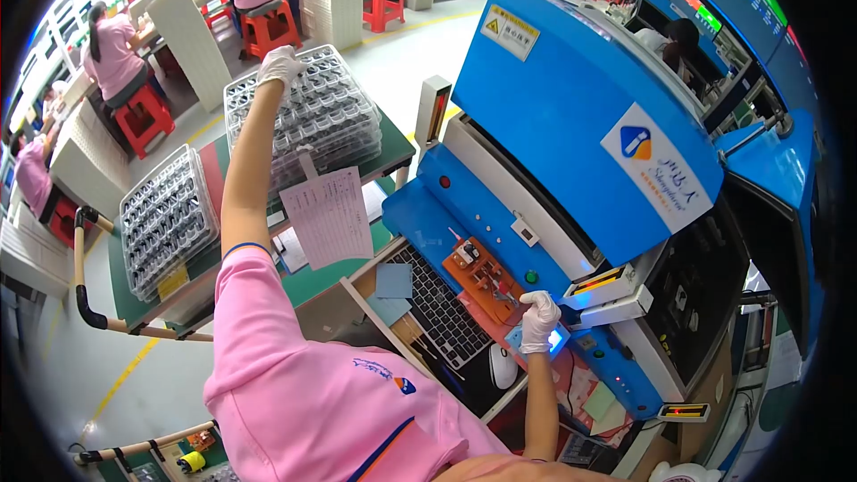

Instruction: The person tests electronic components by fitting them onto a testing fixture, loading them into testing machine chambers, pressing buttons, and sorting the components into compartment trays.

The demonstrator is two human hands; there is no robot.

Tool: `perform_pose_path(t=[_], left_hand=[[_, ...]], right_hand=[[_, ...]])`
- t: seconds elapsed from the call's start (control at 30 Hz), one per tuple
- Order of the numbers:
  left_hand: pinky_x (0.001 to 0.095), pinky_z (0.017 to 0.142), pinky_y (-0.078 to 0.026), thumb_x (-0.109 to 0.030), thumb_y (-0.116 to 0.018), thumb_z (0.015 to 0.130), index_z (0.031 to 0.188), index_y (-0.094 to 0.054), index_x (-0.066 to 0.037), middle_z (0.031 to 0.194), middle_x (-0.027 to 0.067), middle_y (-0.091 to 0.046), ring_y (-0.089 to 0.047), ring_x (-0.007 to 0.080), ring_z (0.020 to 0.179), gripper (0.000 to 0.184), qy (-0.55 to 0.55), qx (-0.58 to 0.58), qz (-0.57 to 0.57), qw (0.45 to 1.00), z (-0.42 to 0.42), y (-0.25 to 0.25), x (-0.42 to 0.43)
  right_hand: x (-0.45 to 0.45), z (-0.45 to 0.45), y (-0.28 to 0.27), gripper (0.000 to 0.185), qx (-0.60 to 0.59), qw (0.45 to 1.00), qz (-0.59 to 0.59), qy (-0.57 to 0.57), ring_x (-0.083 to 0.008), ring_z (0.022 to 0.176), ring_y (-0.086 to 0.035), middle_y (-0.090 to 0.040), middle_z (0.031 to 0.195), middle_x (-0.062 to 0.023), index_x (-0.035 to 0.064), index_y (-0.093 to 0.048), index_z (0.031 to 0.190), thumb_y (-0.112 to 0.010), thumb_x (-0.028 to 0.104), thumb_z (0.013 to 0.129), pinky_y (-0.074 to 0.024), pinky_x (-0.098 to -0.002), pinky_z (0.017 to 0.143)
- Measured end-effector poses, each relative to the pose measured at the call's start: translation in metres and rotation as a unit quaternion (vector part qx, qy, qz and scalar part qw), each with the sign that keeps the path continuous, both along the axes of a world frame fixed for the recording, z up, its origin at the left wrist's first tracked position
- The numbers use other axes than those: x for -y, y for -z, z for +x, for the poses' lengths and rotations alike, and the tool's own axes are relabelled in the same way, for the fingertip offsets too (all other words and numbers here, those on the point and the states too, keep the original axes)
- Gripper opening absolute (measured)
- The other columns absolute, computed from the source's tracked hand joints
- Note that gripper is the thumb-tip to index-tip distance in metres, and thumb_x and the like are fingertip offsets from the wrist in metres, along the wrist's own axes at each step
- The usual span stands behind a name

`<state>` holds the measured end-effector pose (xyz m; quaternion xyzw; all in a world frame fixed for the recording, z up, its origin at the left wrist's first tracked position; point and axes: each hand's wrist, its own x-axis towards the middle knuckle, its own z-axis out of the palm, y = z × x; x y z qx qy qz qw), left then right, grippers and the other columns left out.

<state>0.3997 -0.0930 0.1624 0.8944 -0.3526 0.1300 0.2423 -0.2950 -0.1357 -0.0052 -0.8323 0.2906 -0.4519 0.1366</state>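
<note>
My left hand (282, 69), in a white glove, is at the far edge of the top clear plastic tray (344, 98). Its fingers bend down toward the small dark parts in the tray's pockets; whatever they hold is hidden. My right hand (540, 321), also gloved, is closed above the front of the blue machine (571, 107), beside a lit blue-white screen (555, 339). What is in its fingers, if anything, does not show. Just left of it lies an orange fixture (486, 272) with metal clamps and a small white piece on it.
A second filled tray (170, 223) stands on the green cart at left. A handwritten sheet (328, 214) hangs from the tray stack. A keyboard (437, 303) and white mouse (503, 366) lie on a pull-out shelf. People in pink shirts sit on red stools behind.
</note>
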Motion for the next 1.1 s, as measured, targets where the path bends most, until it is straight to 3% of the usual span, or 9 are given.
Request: perform_pose_path(t=[0.1,0.23,0.47,0.57,0.83,0.9,1.0,1.07,1.1], left_hand=[[0.0441,0.086,-0.052,-0.035,-0.079,0.07,0.092,-0.072,-0.006,0.098,0.0194,-0.07,-0.067,0.0349,0.098,0.038,0.009,-0.007,0.004,1.0,0.001,0.005,-0.003],[0.0436,0.086,-0.052,-0.034,-0.079,0.07,0.092,-0.072,-0.006,0.099,0.0191,-0.07,-0.067,0.0348,0.097,0.037,0.012,-0.015,-0.027,0.999,-0.005,-0.006,-0.016],[0.0438,0.087,-0.053,-0.03,-0.077,0.072,0.091,-0.071,-0.005,0.105,0.0203,-0.069,-0.067,0.0365,0.097,0.032,0.055,-0.057,0.019,0.997,-0.001,-0.001,-0.005],[0.0458,0.089,-0.052,-0.027,-0.073,0.076,0.092,-0.072,-0.005,0.107,0.021,-0.069,-0.067,0.0378,0.101,0.028,-0.025,-0.009,-0.033,0.999,-0.013,0.006,0.003],[0.0476,0.089,-0.052,-0.031,-0.064,0.085,0.097,-0.07,-0.004,0.106,0.0211,-0.068,-0.065,0.0383,0.103,0.03,-0.011,0.051,0.02,0.998,-0.022,0.001,-0.004],[0.0469,0.086,-0.052,-0.033,-0.06,0.089,0.096,-0.07,-0.005,0.102,0.0206,-0.068,-0.065,0.0379,0.099,0.031,0.051,0.036,-0.087,0.994,-0.04,-0.02,-0.027],[0.0469,0.082,-0.051,-0.036,-0.057,0.091,0.094,-0.07,-0.006,0.097,0.0202,-0.068,-0.065,0.0386,0.093,0.032,0.049,0.093,-0.195,0.975,-0.098,-0.055,-0.097],[0.0474,0.081,-0.05,-0.039,-0.057,0.091,0.094,-0.069,-0.006,0.093,0.0201,-0.068,-0.064,0.0394,0.091,0.035,0.038,0.071,-0.247,0.966,-0.111,-0.063,-0.144],[0.0467,0.082,-0.05,-0.039,-0.057,0.09,0.095,-0.069,-0.006,0.093,0.0202,-0.068,-0.064,0.0391,0.092,0.035,-0.018,0.084,-0.21,0.974,-0.1,-0.058,-0.164]], right_hand=[[-0.003,0.001,-0.003,0.023,0.001,0.997,0.073,0.008,-0.0212,0.06,-0.063,-0.062,0.065,-0.0078,0.0055,-0.06,0.07,-0.053,-0.016,0.064,-0.0497,-0.0308,0.055],[-0.006,0.001,-0.005,0.016,0.004,0.996,0.088,0.021,-0.0174,0.059,-0.06,-0.06,0.063,-0.0075,0.0024,-0.058,0.067,-0.052,-0.012,0.067,-0.0453,-0.0278,0.055],[-0.003,0.0,-0.003,0.017,0.011,0.997,0.073,0.017,-0.0186,0.057,-0.059,-0.059,0.063,-0.0078,0.0035,-0.059,0.068,-0.053,-0.012,0.066,-0.0454,-0.0278,0.053],[-0.004,0.0,-0.003,0.017,0.018,0.997,0.072,0.022,-0.0195,0.056,-0.059,-0.06,0.063,-0.0083,0.0041,-0.059,0.068,-0.054,-0.012,0.065,-0.0455,-0.0282,0.053],[-0.015,-0.002,-0.012,0.015,0.036,0.996,0.077,0.004,-0.0184,0.056,-0.058,-0.059,0.061,-0.0075,0.0034,-0.059,0.066,-0.053,-0.01,0.067,-0.045,-0.029,0.053],[-0.024,-0.009,-0.027,0.014,0.064,0.986,0.151,-0.029,-0.0179,0.054,-0.056,-0.059,0.059,-0.0065,0.0038,-0.056,0.064,-0.052,-0.007,0.072,-0.0443,-0.0297,0.053],[-0.047,-0.039,-0.063,0.02,0.073,0.918,0.341,-0.188,-0.0146,0.056,-0.051,-0.05,0.057,-0.0044,0.0063,-0.048,0.064,-0.048,0.0,0.083,-0.0415,-0.0286,0.053],[-0.051,-0.071,-0.064,0.027,0.261,0.67,0.594,-0.361,-0.0174,0.055,-0.057,-0.056,0.059,-0.0095,0.0049,-0.046,0.064,-0.055,0.009,0.089,-0.0496,-0.0338,0.053],[-0.048,-0.079,-0.065,0.027,0.262,0.668,0.597,-0.359,-0.0174,0.055,-0.057,-0.056,0.059,-0.0095,0.0049,-0.046,0.064,-0.055,0.009,0.089,-0.0496,-0.0338,0.053]])
